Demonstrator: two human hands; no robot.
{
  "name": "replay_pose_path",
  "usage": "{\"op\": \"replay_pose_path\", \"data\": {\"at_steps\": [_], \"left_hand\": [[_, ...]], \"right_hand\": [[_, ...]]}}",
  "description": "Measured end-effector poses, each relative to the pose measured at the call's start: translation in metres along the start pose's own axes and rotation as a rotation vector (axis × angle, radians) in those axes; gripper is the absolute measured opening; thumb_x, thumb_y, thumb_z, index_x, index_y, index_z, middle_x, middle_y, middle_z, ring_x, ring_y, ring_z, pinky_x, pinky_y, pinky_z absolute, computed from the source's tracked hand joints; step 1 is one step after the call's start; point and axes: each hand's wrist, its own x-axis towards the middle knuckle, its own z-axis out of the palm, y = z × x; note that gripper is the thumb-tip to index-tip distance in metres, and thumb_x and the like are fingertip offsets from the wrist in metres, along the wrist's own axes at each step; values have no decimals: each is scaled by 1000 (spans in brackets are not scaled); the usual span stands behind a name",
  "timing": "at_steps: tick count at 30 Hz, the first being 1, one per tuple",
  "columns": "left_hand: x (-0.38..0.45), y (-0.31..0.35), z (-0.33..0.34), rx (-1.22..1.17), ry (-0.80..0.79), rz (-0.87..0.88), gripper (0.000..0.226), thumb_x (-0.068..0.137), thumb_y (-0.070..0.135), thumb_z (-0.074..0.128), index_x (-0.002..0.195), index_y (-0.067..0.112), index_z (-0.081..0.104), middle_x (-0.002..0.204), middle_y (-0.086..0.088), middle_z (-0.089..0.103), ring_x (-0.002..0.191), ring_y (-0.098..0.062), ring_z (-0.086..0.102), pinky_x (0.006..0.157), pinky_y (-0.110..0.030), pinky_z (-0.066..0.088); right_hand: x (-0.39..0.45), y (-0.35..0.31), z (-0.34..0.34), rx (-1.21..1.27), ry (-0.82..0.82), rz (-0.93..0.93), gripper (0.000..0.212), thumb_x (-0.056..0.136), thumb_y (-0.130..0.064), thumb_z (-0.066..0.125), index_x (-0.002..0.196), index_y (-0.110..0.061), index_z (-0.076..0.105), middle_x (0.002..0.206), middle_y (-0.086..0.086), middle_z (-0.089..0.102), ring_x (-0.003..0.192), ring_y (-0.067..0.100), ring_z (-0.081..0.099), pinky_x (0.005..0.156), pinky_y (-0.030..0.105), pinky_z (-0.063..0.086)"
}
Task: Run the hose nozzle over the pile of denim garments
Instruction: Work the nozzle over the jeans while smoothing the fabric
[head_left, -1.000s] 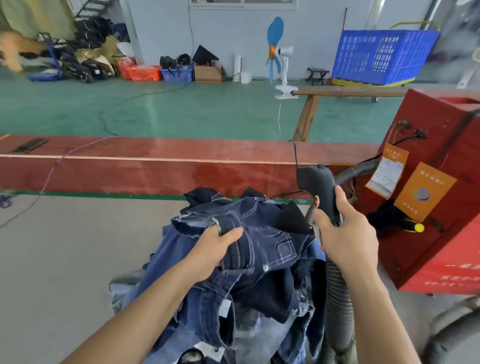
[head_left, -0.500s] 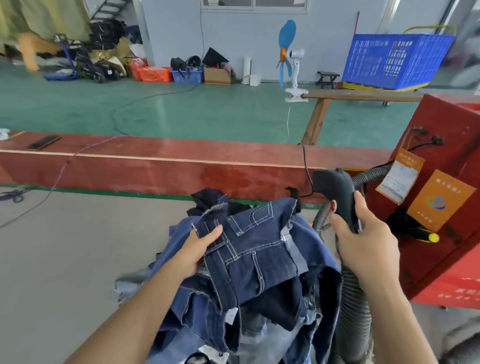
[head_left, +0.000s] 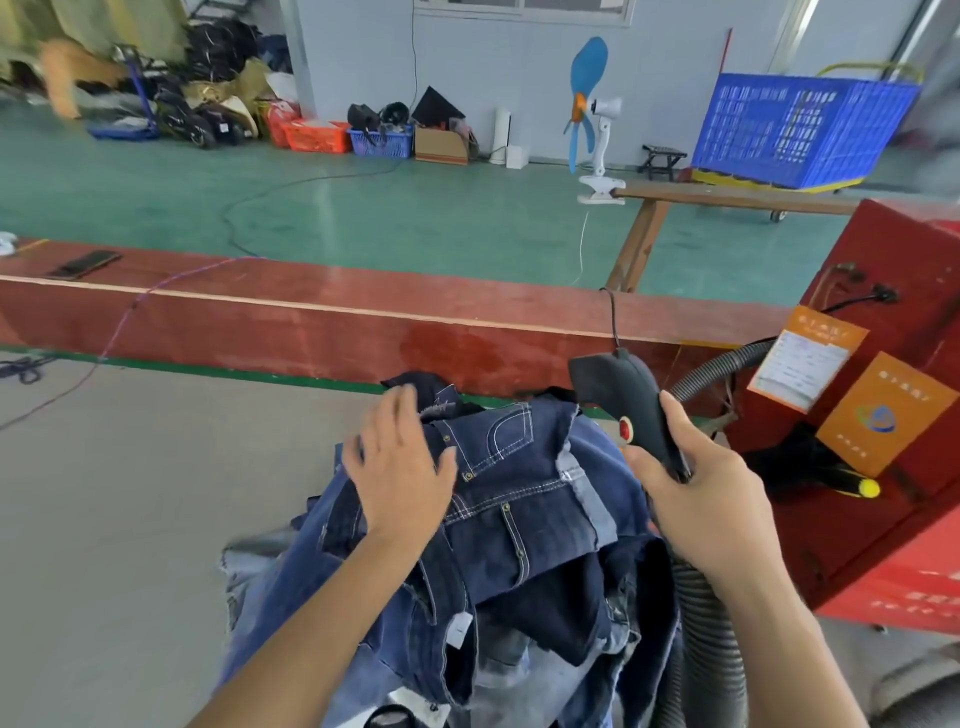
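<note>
While your right hand (head_left: 711, 499) grips black plastic hose nozzle (head_left: 626, 402) above pile's far right edge, your left hand (head_left: 402, 467) rests flat, fingers spread, on dark blue denim pile (head_left: 519, 525) heaped on grey counter (head_left: 130, 519).

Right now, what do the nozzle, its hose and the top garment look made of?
Nozzle: matte black moulded plastic, likely, with a red button. Hose: grey ribbed, flexible plastic or rubber. Top garment: dark indigo denim, with pale contrast stitching and metal rivets.
</note>
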Motion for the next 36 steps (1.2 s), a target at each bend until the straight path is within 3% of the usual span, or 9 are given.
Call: {"op": "replay_pose_path", "data": {"at_steps": [2, 4, 5, 10, 12, 14, 21, 27, 36], "left_hand": [[-6, -5, 8, 13, -252, 228, 86, 86, 66, 48, 153, 20, 19, 162, 1, 10, 149, -22, 6, 114, -59, 8], [-15, -14, 26, 29, -648, 149, 98, 79, 83, 35, 155, 32, 1, 162, 9, -9, 149, -19, -13, 113, -62, -6], [-18, -17, 33, 13, -736, 85, 101, 75, 86, 35, 153, 37, -4, 161, 11, -12, 148, -19, -15, 113, -62, -8], [-11, -24, 45, -122, -671, 36, 108, 59, 94, 38, 151, 46, 6, 161, 12, -10, 146, -19, -21, 108, -65, -14], [-8, -31, 44, -224, -563, -36, 104, 57, 93, 35, 149, 48, 19, 161, 12, -10, 145, -19, -24, 107, -68, -13], [-12, -39, 45, -164, -566, -38, 99, 62, 90, 41, 149, 50, 14, 160, 10, -16, 143, -22, -29, 107, -67, -15], [-20, -45, 54, -164, -700, -53, 125, 57, 89, 51, 151, 38, -12, 159, 8, -24, 144, -24, -28, 112, -60, -11], [-26, -48, 58, -197, -677, -52, 128, 55, 89, 54, 151, 37, -13, 158, 9, -25, 143, -23, -29, 113, -57, -12], [-27, -44, 58, -160, -660, -54, 127, 57, 90, 52, 152, 35, -12, 159, 8, -24, 144, -24, -28, 113, -57, -13]], "right_hand": [[-2, -1, -2, -5, -16, -28, 61, 86, -48, 62, 140, -55, 35, 79, -25, 60, 78, 9, 62, 67, 32, 46], [-7, -4, -2, -28, -45, -62, 61, 85, -47, 62, 137, -59, 34, 79, -26, 60, 78, 7, 63, 69, 32, 50], [-10, -6, -1, -38, -68, -73, 60, 84, -48, 62, 136, -62, 34, 80, -25, 61, 78, 7, 64, 72, 33, 51], [-22, -8, 9, -158, -231, -151, 61, 84, -48, 62, 135, -63, 32, 106, -21, 66, 92, 10, 64, 77, 25, 48], [-26, -10, 13, -267, -312, -188, 62, 87, -51, 59, 137, -64, 25, 93, -30, 61, 77, -2, 58, 63, 13, 42], [-28, -11, 18, -340, -369, -224, 62, 88, -53, 57, 137, -65, 21, 80, -28, 60, 64, -6, 55, 57, 11, 43], [-33, -15, 30, -497, -470, -241, 62, 92, -53, 50, 142, -61, 14, 89, -18, 66, 72, 0, 58, 69, 20, 50], [-31, -15, 34, -528, -473, -263, 63, 92, -52, 50, 141, -63, 11, 69, -21, 57, 56, -4, 49, 62, 17, 45], [-30, -18, 51, -614, -454, -310, 63, 93, -52, 50, 141, -63, 11, 78, -20, 56, 77, 6, 59, 67, 22, 47]]}}
